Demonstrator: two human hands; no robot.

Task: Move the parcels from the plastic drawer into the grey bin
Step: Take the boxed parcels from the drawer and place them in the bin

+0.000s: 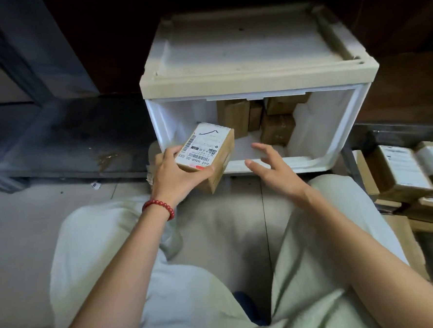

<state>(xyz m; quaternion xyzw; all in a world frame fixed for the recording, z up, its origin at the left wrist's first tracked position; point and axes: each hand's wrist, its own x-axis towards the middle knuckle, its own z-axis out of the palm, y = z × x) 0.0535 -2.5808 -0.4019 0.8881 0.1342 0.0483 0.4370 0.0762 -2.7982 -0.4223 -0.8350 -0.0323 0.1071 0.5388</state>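
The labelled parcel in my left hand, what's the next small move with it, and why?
Probably pass it to the right hand. The left hand grips the labelled parcel at the front edge of the drawer. The right hand is open and empty beside it. Other parcels lie piled at the far right, so that side is likely the goal.

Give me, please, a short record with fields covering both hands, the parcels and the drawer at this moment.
left hand: grips a labelled parcel at the front left corner of the drawer
right hand: open, fingers spread, holding nothing, at the drawer's front edge
drawer: white plastic, open
brown boxes: several, at the back of the drawer
labelled boxes: piled at the right edge; what holds them is unclear
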